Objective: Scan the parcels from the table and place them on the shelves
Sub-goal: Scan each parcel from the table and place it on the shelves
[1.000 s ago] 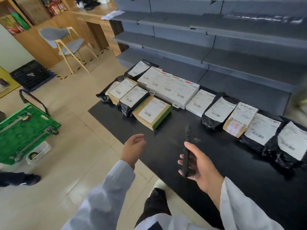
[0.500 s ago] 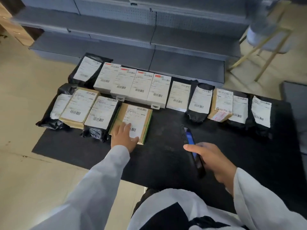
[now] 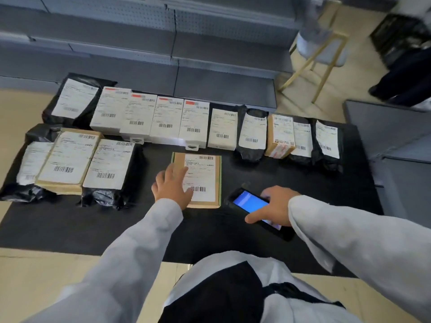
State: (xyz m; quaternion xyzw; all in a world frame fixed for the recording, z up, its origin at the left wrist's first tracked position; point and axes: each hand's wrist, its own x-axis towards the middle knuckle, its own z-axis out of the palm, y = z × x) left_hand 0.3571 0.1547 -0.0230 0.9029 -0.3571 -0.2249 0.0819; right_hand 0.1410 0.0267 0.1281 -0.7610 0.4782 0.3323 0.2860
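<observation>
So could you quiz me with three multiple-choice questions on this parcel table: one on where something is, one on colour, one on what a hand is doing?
1. Where does the left hand rest?
A. on the brown cardboard parcel with green edge
B. on a shelf
C. on a chair

2. What colour is the lit screen of the black handheld scanner?
A. red
B. blue
C. green

3. What is the right hand doing?
A. hanging idle
B. lifting a bag
C. holding the scanner

Answers: 1 A, its fingers lie on the parcel's label; 2 B, the screen glows blue; 3 C, its fingers wrap the scanner.
</observation>
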